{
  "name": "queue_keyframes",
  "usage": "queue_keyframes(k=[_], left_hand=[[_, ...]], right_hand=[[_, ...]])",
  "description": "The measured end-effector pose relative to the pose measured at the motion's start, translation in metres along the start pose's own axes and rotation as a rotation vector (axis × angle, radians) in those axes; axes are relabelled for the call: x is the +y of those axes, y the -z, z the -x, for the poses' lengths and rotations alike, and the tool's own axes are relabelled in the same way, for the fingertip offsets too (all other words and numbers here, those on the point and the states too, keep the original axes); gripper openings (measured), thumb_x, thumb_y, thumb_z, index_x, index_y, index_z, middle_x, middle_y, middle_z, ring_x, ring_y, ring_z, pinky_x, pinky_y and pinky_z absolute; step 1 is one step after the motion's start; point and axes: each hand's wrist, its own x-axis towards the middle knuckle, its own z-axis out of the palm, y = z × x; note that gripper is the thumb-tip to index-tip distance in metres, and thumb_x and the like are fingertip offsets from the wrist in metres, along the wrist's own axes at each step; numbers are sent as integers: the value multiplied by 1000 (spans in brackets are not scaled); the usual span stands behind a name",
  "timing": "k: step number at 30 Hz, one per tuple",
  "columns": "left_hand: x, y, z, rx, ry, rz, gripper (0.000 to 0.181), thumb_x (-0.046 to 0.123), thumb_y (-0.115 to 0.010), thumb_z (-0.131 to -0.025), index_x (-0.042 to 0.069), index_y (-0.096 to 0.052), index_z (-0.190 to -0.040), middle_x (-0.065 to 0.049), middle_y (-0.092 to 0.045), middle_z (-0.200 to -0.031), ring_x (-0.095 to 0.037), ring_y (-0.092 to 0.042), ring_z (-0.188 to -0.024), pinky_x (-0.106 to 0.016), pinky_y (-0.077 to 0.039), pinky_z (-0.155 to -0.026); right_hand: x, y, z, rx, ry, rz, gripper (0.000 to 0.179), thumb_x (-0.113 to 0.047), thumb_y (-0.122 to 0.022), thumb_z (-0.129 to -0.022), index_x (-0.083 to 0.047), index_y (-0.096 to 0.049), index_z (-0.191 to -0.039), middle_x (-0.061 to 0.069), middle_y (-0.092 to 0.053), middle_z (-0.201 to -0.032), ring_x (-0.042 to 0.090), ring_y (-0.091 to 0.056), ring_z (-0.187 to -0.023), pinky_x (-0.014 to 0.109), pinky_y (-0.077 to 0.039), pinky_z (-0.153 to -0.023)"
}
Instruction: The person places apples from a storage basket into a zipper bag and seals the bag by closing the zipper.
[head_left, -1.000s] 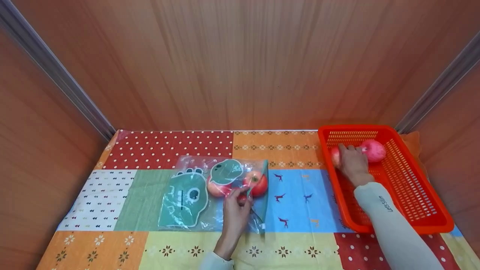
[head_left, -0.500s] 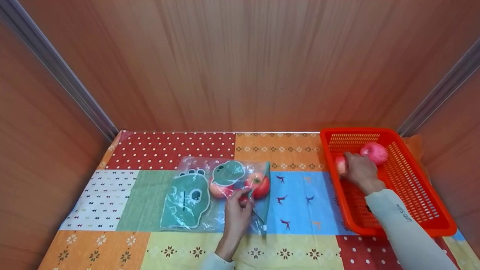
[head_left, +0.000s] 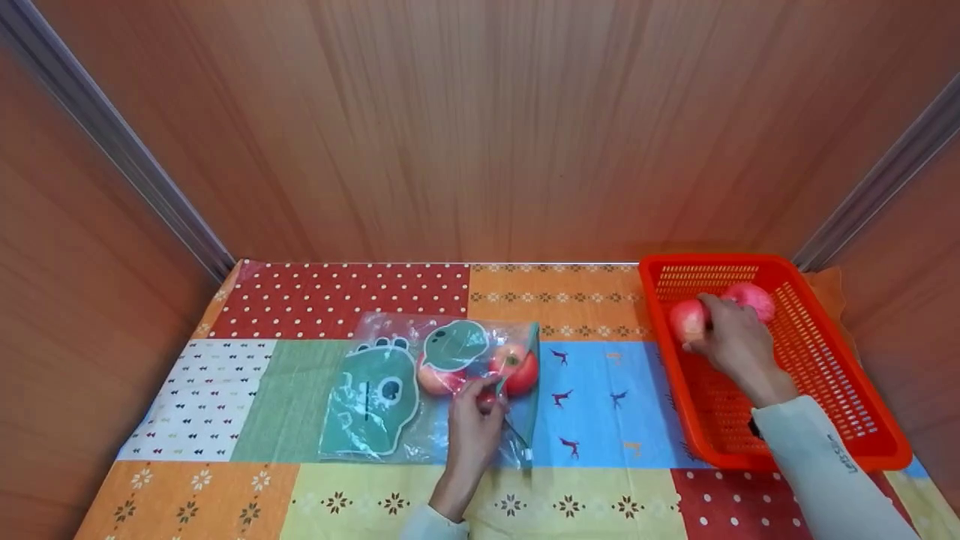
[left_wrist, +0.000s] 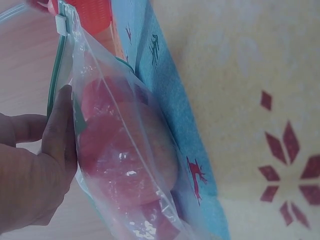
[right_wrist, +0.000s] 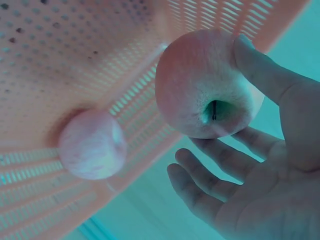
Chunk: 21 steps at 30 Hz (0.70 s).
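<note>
The right hand (head_left: pixel 739 345) is pinching an apple (head_left: pixel 688 322) inside the orange basket (head_left: pixel 720 259), near its ten o'clock wall; whether the fruit is touching the basket floor, I cannot tell. To be gripping well, it should probably be seating more fingers around the apple, since thumb and nearer fingers are bearing on it while the outer two are standing apart. Any lift should be clearing the rim and avoiding the second apple (head_left: pixel 754 301), which is lying near twelve o'clock. At nine o'clock from the basket, the clear bag (head_left: pixel 367 412) is lying with apples (head_left: pixel 517 375) inside; the left hand (head_left: pixel 476 427) is pinching its green zip edge (left_wrist: pixel 56 75) and should be holding that lightly, without tugging. The left forearm is slanting in from six o'clock, its hand pointing towards one; the right forearm is reaching from five o'clock towards ten.
</note>
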Motion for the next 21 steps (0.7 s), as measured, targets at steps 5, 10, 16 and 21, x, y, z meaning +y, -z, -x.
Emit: queue_keyframes(k=[5, 10, 16, 21], left_hand=[[1, 0, -1, -7, 5, 7, 32, -5, -73, -95, 3, -72, -126, -8, -68, -101, -11, -67, -71, -20, -55, -63], [2, 1, 0, -5, 9, 11, 34, -5, -73, -94, 3, -72, -127, -8, -68, -104, -12, -67, -74, -20, -57, -66], [2, 2, 1, -7, 11, 14, 35, -5, -73, -94, 3, -71, -128, -9, -69, -107, -12, -67, -75, -21, -57, -67], [1, 1, 1, -1, 12, 20, 35, -8, -71, -93, 2, -72, -127, -9, -69, -105, -12, -66, -74, -22, -57, -64]], right_hand=[[-8, 4, 7, 62, 2, -18, 77, -15, -90, -83, 3, -52, -147, 29, -61, -132, 48, -55, -108, 74, -49, -98], [-14, 7, 15, 101, -1, -17, 77, -14, -90, -83, 3, -51, -148, 28, -60, -135, 47, -53, -109, 74, -50, -98], [-24, 12, 25, 160, 6, -17, 81, -11, -91, -82, 3, -49, -150, 29, -58, -138, 48, -51, -113, 75, -47, -101], [-35, 14, 33, 198, 13, -18, 83, -10, -91, -81, 3, -47, -151, 29, -55, -143, 49, -49, -119, 75, -47, -101]])
